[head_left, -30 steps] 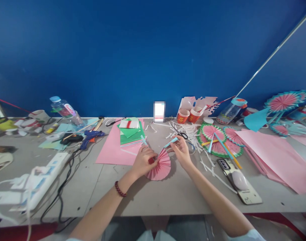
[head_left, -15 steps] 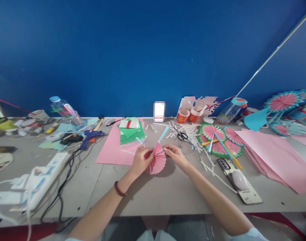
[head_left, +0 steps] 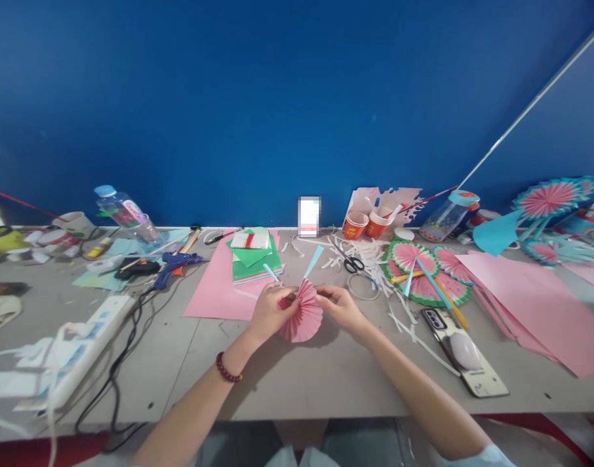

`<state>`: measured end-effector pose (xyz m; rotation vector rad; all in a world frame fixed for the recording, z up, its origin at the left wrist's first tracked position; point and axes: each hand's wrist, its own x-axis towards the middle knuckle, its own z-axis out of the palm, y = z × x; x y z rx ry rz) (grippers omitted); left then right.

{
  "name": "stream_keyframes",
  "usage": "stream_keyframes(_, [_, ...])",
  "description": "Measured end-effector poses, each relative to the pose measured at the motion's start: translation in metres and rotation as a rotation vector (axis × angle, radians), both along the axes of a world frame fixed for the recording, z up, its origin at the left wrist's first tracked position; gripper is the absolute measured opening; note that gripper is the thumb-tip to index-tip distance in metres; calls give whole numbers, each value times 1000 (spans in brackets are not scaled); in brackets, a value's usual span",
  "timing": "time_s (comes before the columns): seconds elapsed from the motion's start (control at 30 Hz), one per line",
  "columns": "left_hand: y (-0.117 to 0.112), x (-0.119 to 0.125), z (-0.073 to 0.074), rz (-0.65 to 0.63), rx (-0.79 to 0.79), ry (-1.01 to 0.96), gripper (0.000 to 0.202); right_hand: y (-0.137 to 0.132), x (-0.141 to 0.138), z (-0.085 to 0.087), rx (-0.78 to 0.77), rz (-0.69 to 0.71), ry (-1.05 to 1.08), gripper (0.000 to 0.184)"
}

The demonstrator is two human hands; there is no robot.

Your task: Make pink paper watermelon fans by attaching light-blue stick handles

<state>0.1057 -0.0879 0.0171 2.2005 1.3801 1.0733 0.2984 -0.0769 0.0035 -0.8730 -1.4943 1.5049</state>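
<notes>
A pleated pink paper fan [head_left: 304,318] is held just above the table in front of me, its folds spread out and its rounded edge toward me. My left hand [head_left: 273,308] is closed on the fan's left side, thumb on top. At the upper right edge, my right hand [head_left: 338,305] pinches the paper between thumb and fingers. A light blue paper strip [head_left: 313,261] sticks up from the fan's top. Another short blue strip [head_left: 270,272] pokes out beyond my left fingers; where it ends is hidden.
Behind my left hand lie green paper sheets [head_left: 251,263] on a pink sheet [head_left: 207,292]. To the right are scissors [head_left: 354,264], paper scraps, watermelon-patterned fans [head_left: 436,285], a phone [head_left: 486,379] and pink paper [head_left: 545,305]. A glue gun [head_left: 173,267] and power strip [head_left: 90,347] are at left.
Both hands keep hold of the fan and have shifted very slightly. My right fingers have moved a little down along its edge, and the blue strip on top sits slightly further left.
</notes>
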Motion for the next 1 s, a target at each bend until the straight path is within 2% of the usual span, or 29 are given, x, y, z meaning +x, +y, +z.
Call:
stream_keyframes(0.2, [-2,3,-2,-13,-28,-46,14,0,3,-1,-170,-71,103,32])
stream_keyframes(0.43, [-2,-1,-6,-14,-27,-103,19,-2,0,3,-116,8,170,34])
stream_keyframes(0.57, [-5,-2,-2,-100,-42,-96,20,-1,-1,5,-113,-65,168,29])
stream_keyframes(0.77, [-8,3,1,-156,-20,-29,22,5,2,5,-139,-189,160,34])
stream_keyframes(0.93, [-8,6,-1,-171,-59,-67,20,4,1,2,-143,-204,147,37])
stream_keyframes(1.0, [-9,6,-2,-181,-79,-77,21,2,2,3,-133,-166,151,34])
